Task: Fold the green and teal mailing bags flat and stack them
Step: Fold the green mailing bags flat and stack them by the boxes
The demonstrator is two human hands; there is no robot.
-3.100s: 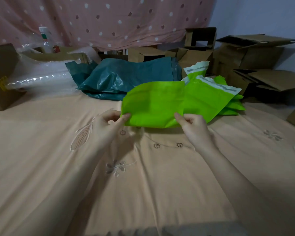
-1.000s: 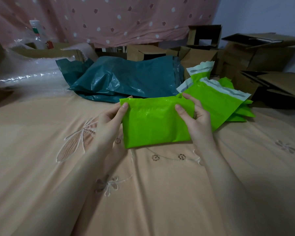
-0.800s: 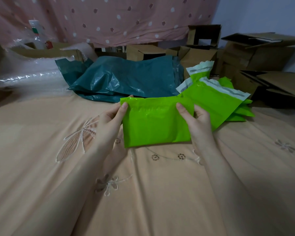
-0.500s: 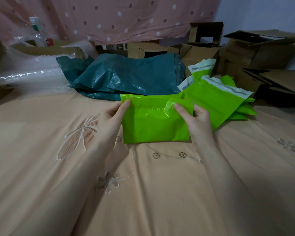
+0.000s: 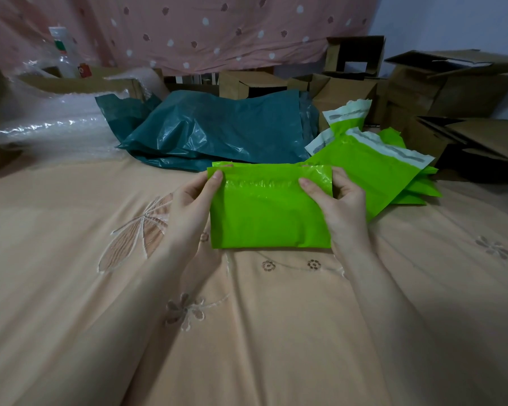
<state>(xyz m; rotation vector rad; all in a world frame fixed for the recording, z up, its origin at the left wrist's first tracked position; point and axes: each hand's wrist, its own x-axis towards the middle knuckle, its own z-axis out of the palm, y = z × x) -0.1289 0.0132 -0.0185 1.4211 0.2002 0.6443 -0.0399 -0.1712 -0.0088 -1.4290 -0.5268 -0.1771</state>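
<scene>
A folded bright green mailing bag (image 5: 269, 213) is held upright just above the peach bedspread. My left hand (image 5: 192, 210) pinches its upper left corner, thumb on the front. My right hand (image 5: 339, 208) pinches its upper right edge, where the plastic is creased over. Behind it to the right lies a loose pile of green mailing bags (image 5: 376, 168) with white adhesive strips. A heap of crumpled teal mailing bags (image 5: 217, 130) lies further back in the middle.
The peach embroidered bedspread (image 5: 247, 317) fills the foreground. Bubble wrap (image 5: 50, 127) lies at the back left beside a plastic bottle (image 5: 60, 45). Brown cardboard boxes (image 5: 440, 92) crowd the back and right, under a pink dotted curtain (image 5: 188, 27).
The green bag has gone from a wide sheet to a compact folded rectangle. In the last second my right hand shifted on the upper right edge and creased it; my left hand stayed on the left corner.
</scene>
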